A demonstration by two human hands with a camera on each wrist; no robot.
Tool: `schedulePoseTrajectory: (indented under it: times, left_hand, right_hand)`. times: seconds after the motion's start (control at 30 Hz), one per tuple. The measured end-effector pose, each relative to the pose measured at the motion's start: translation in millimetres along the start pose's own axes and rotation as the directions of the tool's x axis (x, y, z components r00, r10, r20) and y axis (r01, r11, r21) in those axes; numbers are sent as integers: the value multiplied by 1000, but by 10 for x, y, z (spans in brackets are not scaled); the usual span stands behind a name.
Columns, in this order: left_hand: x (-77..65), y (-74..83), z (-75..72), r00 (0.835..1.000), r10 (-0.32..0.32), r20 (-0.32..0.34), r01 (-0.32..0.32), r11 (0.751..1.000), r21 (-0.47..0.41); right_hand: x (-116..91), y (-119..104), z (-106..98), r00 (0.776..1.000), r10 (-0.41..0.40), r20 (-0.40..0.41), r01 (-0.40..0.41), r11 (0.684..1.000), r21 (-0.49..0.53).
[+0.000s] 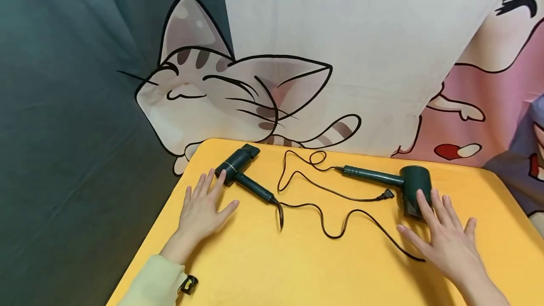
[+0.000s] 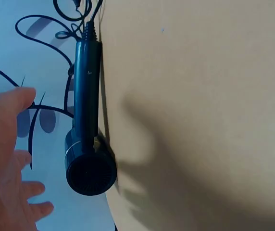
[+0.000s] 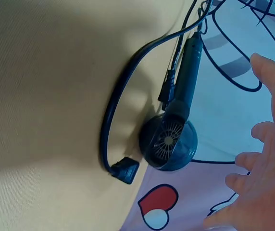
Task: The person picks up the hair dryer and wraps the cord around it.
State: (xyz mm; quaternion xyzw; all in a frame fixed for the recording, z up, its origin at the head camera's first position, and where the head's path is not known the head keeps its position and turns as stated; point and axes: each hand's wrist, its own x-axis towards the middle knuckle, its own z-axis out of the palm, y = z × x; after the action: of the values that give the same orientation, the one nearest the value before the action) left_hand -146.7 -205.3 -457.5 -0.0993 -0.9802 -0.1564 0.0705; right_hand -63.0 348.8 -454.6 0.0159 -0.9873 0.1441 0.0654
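Yellow table (image 1: 272,268): slim dark-green hair dryer (image 1: 237,163) near far-left corner, bulky dark-green hair dryer (image 1: 411,181) toward far-right; left hand (image 1: 201,214) and right hand (image 1: 454,244), fingers spread, grip neither yet.

Head view is coming through bright and fairly sharp, table (image 1: 297,273) showing strong yellow. Right grip (image 1: 452,244) is casting a soft shadow toward lower left. Wrist views are running dimmer and softer: backdrop (image 3: 219,125) is skewing blue, table is reading beige. Left grip (image 2: 3,166) is throwing a broad, fuzzy-edged shadow.
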Motion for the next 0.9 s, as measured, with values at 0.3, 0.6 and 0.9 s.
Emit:
schedulePoseTrajectory:
  times: [0.3, 0.6, 0.9]
  left_hand:
    - [386, 7, -74, 988, 148, 34, -149, 988, 42]
    - [695, 56, -39, 942, 315, 119, -327, 939, 105]
    - [821, 136, 52, 884, 417, 212, -452, 878, 157]
  right_hand:
    - [34, -107, -7, 999, -38, -25, 38, 999, 22]
    - [64, -246, 3, 996, -77, -46, 79, 996, 41]
    - [67, -341, 46, 990, -118, -81, 123, 991, 55]
